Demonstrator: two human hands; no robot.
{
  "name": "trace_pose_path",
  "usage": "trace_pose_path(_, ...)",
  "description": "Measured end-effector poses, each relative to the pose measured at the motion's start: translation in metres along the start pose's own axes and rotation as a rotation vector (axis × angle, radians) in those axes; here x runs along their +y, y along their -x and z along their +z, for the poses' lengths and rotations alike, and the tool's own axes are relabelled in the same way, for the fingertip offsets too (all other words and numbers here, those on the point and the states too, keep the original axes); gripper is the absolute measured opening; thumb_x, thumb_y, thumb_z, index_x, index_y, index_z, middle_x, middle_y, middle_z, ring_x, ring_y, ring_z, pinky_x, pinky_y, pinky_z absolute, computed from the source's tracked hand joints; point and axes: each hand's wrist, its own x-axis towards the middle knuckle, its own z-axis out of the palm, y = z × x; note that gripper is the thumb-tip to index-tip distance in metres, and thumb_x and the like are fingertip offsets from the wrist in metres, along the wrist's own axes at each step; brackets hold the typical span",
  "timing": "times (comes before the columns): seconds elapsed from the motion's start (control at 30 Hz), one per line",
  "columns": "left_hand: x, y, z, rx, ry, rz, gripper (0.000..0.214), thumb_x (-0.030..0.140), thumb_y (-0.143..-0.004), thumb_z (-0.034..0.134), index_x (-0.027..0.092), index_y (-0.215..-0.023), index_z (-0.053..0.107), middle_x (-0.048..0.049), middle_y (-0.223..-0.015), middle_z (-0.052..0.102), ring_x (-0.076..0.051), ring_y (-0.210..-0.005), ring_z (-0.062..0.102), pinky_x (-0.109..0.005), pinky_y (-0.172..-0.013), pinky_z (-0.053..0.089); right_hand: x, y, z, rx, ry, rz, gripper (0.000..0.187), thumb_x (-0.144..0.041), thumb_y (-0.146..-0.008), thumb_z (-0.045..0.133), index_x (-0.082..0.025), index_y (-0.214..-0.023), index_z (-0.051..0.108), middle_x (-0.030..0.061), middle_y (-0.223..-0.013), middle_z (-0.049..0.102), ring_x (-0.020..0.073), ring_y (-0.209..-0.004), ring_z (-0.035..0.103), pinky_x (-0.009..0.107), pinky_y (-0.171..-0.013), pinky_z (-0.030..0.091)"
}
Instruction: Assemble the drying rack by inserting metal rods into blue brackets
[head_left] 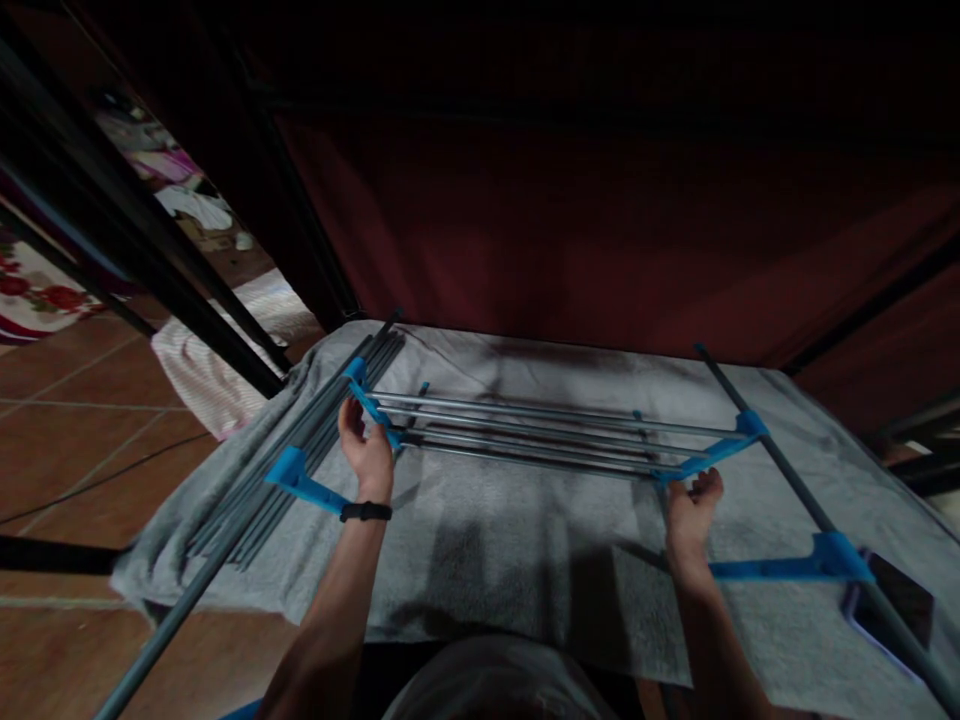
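Note:
A rack shelf of several grey metal rods (525, 432) with blue plastic end brackets lies over a grey towel (487, 540). My left hand (366, 448) is closed on the left blue bracket (373, 408), a black band on its wrist. My right hand (694, 505) grips the right blue bracket (705, 458) from below, fingers curled up around it. Long grey upright poles run through the brackets on the left (247, 500) and right (795, 470). A lower blue bracket sits on each pole, left (304, 482) and right (795, 568).
A dark phone (892, 605) lies on the towel at the right by the pole. Spare grey rods (300, 460) lie bundled on the left. A dark red fabric wall (600, 220) stands behind. Tiled floor (67, 440) and a pale cloth (217, 370) are at left.

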Motion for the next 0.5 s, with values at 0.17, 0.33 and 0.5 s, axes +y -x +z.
trace_pose_path(0.17,0.029,-0.010,-0.002,-0.001,0.131,0.056,0.063,0.011,-0.081,0.051,0.017,-0.143,0.040,-0.0134,-0.144,0.055,-0.021,-0.132,0.055,-0.036,-0.114,0.044,-0.024,0.037,-0.007,-0.010,-0.031,0.048,0.085,-0.044,-0.075,0.058,-0.020,-0.151,0.029,0.0137,-0.147,0.041,0.0282,-0.134,0.043,0.047,-0.117,0.033)
trace_pose_path(0.33,0.027,-0.004,0.000,0.116,0.329,-0.043,0.065,0.006,-0.071,0.059,0.017,-0.135,0.048,-0.0118,-0.139,0.057,-0.021,-0.127,0.056,-0.037,-0.113,0.041,-0.064,0.083,-0.015,-0.143,-0.038,-0.137,0.057,-0.038,-0.082,0.054,-0.023,-0.137,0.050,0.0120,-0.139,0.050,0.0268,-0.124,0.053,0.048,-0.109,0.043)
trace_pose_path(0.5,0.038,0.039,-0.013,0.121,0.251,-0.078,0.050,0.004,-0.070,0.059,0.020,-0.117,0.052,-0.0072,-0.120,0.058,-0.020,-0.110,0.058,-0.035,-0.096,0.048,-0.125,0.084,-0.021,-0.208,-0.141,-0.310,0.032,-0.032,-0.087,0.052,-0.024,-0.116,0.064,0.0094,-0.127,0.061,0.0220,-0.111,0.061,0.044,-0.102,0.049)
